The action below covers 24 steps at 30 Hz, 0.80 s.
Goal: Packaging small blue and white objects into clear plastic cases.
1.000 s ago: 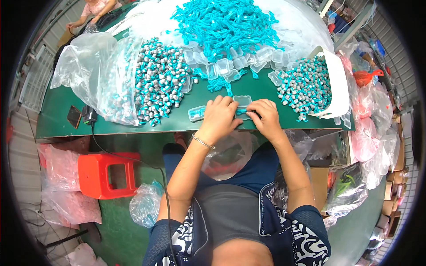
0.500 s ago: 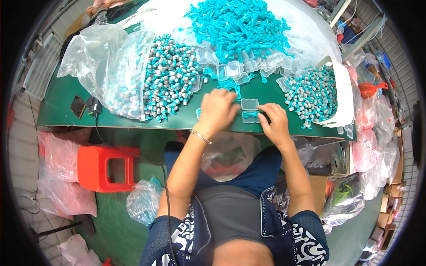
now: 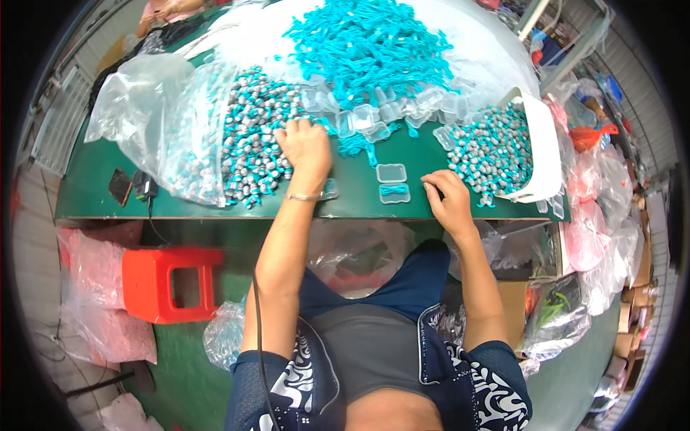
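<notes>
My left hand rests at the right edge of a heap of small grey-and-teal plug-like pieces, its fingers curled over and the fingertips hidden. On the green table in front of me lies an open clear plastic case, lid flipped away from me. A bundle of teal cord sits in its near half. My right hand hovers just right of that case, thumb and forefinger slightly apart with nothing between them. Beside my left wrist is another small clear case, partly covered.
A big mound of teal cords lies at the back, with several clear cases before it. At right, a white bin lies tipped with more plug-like pieces. A clear bag and a black adapter are at left.
My left hand has moved left from near the case to the heap of plug-like pieces. My right hand has come off the open case and sits just beside it.
</notes>
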### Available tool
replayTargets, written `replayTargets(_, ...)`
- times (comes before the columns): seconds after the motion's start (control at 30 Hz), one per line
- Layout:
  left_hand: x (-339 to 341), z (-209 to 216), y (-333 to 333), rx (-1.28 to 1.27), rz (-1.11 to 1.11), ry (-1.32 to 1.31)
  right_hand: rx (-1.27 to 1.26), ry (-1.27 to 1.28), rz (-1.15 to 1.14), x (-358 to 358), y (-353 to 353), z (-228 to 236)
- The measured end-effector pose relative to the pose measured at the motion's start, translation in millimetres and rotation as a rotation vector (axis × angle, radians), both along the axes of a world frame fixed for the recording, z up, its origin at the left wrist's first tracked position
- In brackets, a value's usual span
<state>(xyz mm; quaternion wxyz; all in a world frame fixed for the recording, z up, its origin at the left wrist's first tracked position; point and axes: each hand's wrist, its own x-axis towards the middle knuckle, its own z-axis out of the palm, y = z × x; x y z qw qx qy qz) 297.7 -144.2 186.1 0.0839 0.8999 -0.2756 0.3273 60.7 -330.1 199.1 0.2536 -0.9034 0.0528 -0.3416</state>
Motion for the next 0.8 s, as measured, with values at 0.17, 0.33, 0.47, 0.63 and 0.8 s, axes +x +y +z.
replayTargets(0.17, 5, -1, 3, -0.008, 0.007, -0.042, 0.008, -0.051, -0.127, -7, -27, 8)
replayTargets(0.33, 6, 3, -5, 0.021, 0.031, -0.021, 0.031, -0.039, -0.16, -11, -43, 7)
replayTargets(0.47, 9, -3, -9, -0.031, -0.003, -0.062, 0.057, -0.031, -0.131, -10, -42, 4)
replayTargets(0.63, 9, -4, 3, -0.081, -0.108, -0.075, 0.086, -0.036, -0.176, -13, -45, 7)
replayTargets(0.8, 5, -4, 1, -0.085, -0.11, -0.029, 0.084, -0.03, -0.16, -15, -42, 8)
